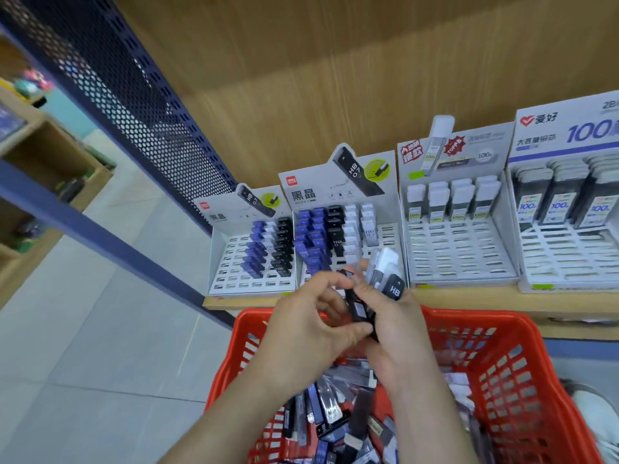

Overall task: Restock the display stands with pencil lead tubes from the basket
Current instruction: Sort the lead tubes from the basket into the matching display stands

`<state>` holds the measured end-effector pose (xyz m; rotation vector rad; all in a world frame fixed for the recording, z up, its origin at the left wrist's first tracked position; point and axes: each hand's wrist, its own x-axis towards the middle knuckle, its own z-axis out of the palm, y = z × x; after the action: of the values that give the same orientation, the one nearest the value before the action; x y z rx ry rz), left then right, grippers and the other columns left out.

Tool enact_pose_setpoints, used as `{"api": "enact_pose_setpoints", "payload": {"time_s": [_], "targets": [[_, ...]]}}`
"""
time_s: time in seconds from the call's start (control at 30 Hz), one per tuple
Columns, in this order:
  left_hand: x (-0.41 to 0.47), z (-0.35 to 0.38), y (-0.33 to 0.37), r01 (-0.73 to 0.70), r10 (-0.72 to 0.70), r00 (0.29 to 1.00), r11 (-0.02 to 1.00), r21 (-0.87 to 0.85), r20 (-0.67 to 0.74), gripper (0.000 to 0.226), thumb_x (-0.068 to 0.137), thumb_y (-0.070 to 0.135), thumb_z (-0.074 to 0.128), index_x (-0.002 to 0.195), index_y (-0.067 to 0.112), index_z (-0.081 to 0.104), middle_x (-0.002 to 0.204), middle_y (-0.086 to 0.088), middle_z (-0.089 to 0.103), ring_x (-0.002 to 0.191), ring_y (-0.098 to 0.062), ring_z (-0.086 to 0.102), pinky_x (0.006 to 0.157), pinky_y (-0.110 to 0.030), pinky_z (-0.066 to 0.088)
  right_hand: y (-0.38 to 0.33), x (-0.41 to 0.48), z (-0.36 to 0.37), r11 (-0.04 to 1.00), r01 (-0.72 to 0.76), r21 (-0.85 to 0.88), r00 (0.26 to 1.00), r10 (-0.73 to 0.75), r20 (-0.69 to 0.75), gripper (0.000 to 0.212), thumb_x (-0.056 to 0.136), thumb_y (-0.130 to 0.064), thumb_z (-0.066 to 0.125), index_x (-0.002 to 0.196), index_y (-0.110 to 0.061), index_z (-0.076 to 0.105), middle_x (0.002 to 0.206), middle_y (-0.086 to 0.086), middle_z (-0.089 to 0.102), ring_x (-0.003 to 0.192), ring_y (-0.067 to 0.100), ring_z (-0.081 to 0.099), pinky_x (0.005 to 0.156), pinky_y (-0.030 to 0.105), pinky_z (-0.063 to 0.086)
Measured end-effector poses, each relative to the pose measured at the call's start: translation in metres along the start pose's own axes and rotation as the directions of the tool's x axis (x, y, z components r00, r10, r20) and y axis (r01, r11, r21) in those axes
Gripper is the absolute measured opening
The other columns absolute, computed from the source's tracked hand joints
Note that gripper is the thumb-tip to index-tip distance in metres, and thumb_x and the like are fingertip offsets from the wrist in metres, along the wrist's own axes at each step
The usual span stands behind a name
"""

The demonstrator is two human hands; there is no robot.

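Observation:
My right hand [398,343] grips a bunch of pencil lead tubes [388,276], black and white ones, above the red basket [502,363]. My left hand [311,326] pinches one black tube [356,308] out of that bunch. More loose tubes [335,416] lie in the basket below my wrists. Two grey display stands sit on the shelf just behind my hands: the left stand [251,242] with blue, white and black tubes, and the second stand [338,226] with blue, black and white rows.
Further right on the wooden shelf [469,298] stand a display stand [455,226] with white-capped tubes and another stand [569,212] with "100" tubes. A blue perforated metal panel [134,105] rises on the left. Grey floor tiles [100,346] lie to the left.

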<state>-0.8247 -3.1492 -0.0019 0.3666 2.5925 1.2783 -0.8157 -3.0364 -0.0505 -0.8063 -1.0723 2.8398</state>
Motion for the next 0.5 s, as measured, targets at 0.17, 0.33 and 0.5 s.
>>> {"api": "enact_pose_setpoints", "payload": {"time_s": [0.17, 0.33, 0.5], "targets": [[-0.006, -0.021, 0.004, 0.087, -0.105, 0.992, 0.973, -0.215, -0.076, 0.027, 0.078, 0.004, 0.072, 0.093, 0.027, 0.074, 0.087, -0.005, 0.071, 0.081, -0.02, 0.066, 0.075, -0.026, 0.055, 0.0, -0.003, 0.01, 1.0, 0.018, -0.017, 1.0, -0.018, 0.02, 0.017, 0.087, -0.001, 0.067, 0.095, -0.015, 0.073, 0.08, 0.002, 0.073, 0.071, 0.017, 0.067, 0.061, 0.031, 0.051], [-0.006, -0.048, -0.009, 0.161, -0.219, 0.97, 0.905, -0.393, -0.107, 0.032, 0.088, -0.001, 0.059, 0.097, 0.026, 0.074, 0.09, -0.018, 0.072, 0.084, -0.025, 0.072, 0.079, -0.035, 0.057, 0.006, -0.006, 0.015, 0.99, 0.074, -0.12, 0.996, -0.068, 0.049, 0.02, 0.085, 0.002, 0.07, 0.099, -0.013, 0.067, 0.072, -0.002, 0.068, 0.055, 0.01, 0.059, 0.054, 0.028, 0.045], [-0.002, -0.07, -0.02, 0.145, -0.206, 0.973, 0.897, -0.417, -0.104, 0.022, 0.082, 0.0, 0.068, 0.1, 0.011, 0.071, 0.079, -0.009, 0.073, 0.074, -0.021, 0.07, 0.07, -0.025, 0.057, 0.023, -0.005, 0.027, 0.976, 0.103, -0.194, 0.994, -0.092, 0.066, 0.02, 0.082, 0.001, 0.074, 0.097, -0.01, 0.066, 0.076, 0.002, 0.068, 0.062, 0.016, 0.059, 0.055, 0.029, 0.047]]}}
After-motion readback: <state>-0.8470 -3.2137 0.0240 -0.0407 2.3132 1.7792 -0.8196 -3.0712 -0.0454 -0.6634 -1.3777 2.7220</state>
